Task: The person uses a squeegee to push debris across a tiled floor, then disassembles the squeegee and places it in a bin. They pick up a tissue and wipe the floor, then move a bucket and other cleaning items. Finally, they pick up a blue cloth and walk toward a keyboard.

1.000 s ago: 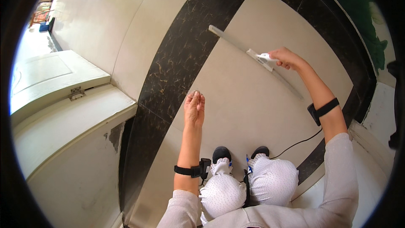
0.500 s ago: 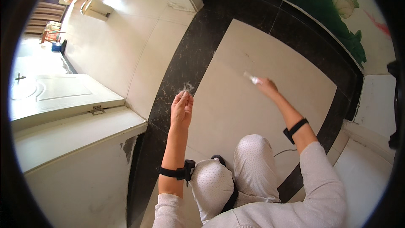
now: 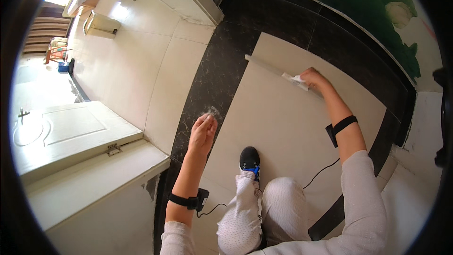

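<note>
My left hand (image 3: 203,131) is raised over the dark floor border with its fingertips pinched together. A wispy grey tuft of hair or dust (image 3: 212,111) sticks out beyond those fingertips. My right hand (image 3: 312,78) is closed round the handle of a pale squeegee (image 3: 269,67), a long narrow bar. The squeegee's bar slants across the pale floor tile (image 3: 273,118), its far left end reaching the dark border. Whether the bar touches the floor, I cannot tell.
A white door (image 3: 75,125) on the left stands beside a low white ledge (image 3: 99,172). Dark tiles (image 3: 207,73) frame the pale tile. A painted wall (image 3: 373,9) rises at the far right. My black shoe (image 3: 249,159) is ahead of my knees.
My right hand has moved slightly right and the squeegee has turned, so its long bar now shows. My left hand sits a little lower in view with the tuft. My shoe has come into view.
</note>
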A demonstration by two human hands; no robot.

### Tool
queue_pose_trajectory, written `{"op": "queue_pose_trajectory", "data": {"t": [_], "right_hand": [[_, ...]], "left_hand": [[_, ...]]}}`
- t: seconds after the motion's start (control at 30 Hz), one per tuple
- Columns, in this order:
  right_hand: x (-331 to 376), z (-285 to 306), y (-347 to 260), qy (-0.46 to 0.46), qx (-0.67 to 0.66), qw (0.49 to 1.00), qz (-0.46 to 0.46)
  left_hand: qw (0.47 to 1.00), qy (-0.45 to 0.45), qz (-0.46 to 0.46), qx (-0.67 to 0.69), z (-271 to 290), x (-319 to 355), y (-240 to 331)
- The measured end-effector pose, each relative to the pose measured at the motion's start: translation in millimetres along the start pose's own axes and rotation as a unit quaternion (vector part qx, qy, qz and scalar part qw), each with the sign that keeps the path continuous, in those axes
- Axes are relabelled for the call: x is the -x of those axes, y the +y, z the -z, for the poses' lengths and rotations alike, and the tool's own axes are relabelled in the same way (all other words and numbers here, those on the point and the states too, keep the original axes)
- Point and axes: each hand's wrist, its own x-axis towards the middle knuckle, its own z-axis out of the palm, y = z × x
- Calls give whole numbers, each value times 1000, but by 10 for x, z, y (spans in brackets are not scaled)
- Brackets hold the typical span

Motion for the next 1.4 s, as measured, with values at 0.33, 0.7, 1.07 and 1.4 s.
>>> {"op": "queue_pose_trajectory", "data": {"t": [0.33, 0.7, 1.07, 1.4], "right_hand": [[-71, 494, 106, 282, 146, 948, -5], [1521, -538, -397, 178, 83, 980, 43], [3616, 12, -1051, 163, 54, 983, 66], [3809, 814, -2179, 1, 99, 985, 145]], "left_hand": [[997, 5, 56, 57, -729, -91, 343], [971, 169, 8, 171, -162, 1047, 1443], [934, 176, -70, 303, -312, 2228, 2871], [931, 187, -93, 299, -189, 2560, 3415]]}}
